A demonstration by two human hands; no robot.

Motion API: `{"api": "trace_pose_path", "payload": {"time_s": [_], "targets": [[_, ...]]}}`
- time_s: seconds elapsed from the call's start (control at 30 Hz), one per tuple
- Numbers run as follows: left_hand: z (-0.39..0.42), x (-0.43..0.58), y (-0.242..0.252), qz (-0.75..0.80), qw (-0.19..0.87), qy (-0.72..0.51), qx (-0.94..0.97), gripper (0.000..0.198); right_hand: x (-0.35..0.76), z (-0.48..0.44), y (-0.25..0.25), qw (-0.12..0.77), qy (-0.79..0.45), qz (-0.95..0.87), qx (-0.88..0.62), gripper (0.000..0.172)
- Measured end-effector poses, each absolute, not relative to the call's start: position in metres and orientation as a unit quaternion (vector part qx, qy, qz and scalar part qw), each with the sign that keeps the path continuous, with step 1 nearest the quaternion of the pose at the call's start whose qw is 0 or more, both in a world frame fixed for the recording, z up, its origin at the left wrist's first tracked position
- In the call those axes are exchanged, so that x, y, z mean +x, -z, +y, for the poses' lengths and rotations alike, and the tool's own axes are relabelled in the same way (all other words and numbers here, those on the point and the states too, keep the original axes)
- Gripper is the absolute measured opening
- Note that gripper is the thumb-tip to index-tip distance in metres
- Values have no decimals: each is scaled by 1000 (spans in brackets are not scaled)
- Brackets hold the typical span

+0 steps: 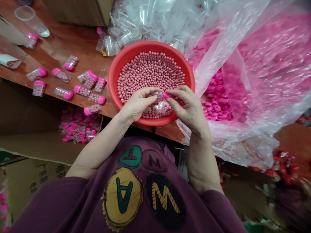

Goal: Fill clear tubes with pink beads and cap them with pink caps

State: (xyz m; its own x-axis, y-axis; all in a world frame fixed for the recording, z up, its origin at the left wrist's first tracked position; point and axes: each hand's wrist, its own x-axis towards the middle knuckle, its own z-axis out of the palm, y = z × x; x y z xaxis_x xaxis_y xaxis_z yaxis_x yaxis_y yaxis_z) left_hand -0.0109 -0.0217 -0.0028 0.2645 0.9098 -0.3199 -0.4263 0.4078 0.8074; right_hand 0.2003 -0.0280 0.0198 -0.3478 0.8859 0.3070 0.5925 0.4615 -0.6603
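Note:
Above a red basin (113, 77) of small pink beads (150, 69), my left hand (138, 103) pinches a small clear bottle (159, 96) with pink beads inside. My right hand (188, 108) grips a bright pink cap (165, 95) between thumb and fingers, at the bottle's end. Whether the cap is seated on the bottle I cannot tell. More pink shows beneath my right fingers, partly hidden. Below my hands, something clear and shiny (161, 107) lies over the beads, too blurred to make out.
Several capped bead bottles (82, 90) lie left of the basin on the brown table (55, 38). A carton (82, 139) below holds more. Empty clear bottles (136, 26) are heaped behind. Pink caps (217, 100) fill a plastic bag (255, 129) at right. A clear cup (32, 21) lies far left.

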Motion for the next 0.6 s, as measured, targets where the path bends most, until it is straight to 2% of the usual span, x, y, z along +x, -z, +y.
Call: {"api": "trace_pose_path", "payload": {"time_s": [0.17,0.27,0.37,0.5,0.6], "targets": [[-21,-8,1,442,703,-461,313,19,207,-28,-26,250,-212,-816,-476,25],[-17,-9,-1,437,726,-455,272,18,211,-27,-24,242,-170,-818,-494,27],[-13,-10,-6,407,774,-440,203,28,207,-24,-17,308,-146,-786,-515,27],[-15,-10,-12,342,817,-444,134,43,189,-18,-5,431,-200,-728,-495,29],[-20,-7,-12,307,821,-468,111,31,174,-14,-2,468,-223,-709,-478,31]]}}
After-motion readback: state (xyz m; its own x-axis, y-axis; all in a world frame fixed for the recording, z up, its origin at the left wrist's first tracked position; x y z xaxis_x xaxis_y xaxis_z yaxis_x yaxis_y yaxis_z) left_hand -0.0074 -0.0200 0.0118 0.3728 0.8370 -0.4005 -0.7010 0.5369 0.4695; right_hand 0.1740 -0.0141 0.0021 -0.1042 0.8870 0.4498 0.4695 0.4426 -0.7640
